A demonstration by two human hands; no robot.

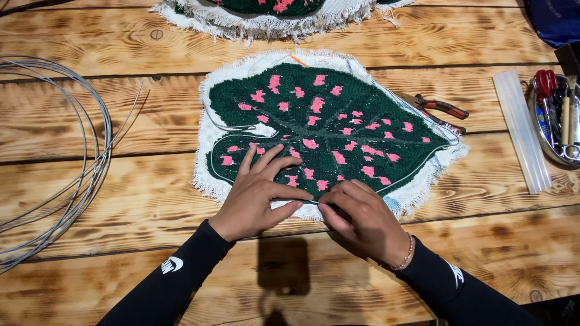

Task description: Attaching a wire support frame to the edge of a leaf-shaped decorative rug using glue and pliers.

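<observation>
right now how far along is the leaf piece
Done: the green and pink leaf looks fully tufted, and a thin wire already follows its right edge. In hand: the left hand presses the bottom edge flat while the right hand pinches the rim beside it. Left: the white fringe is untrimmed all round, and the glue sticks, pliers and wire coil lie unused on the table.

On the wooden tabletop (90,24) there's a wire coil (54,163), pliers (444,111), glue sticks (522,130), a tool tray (559,121) and another rug (272,15).
</observation>
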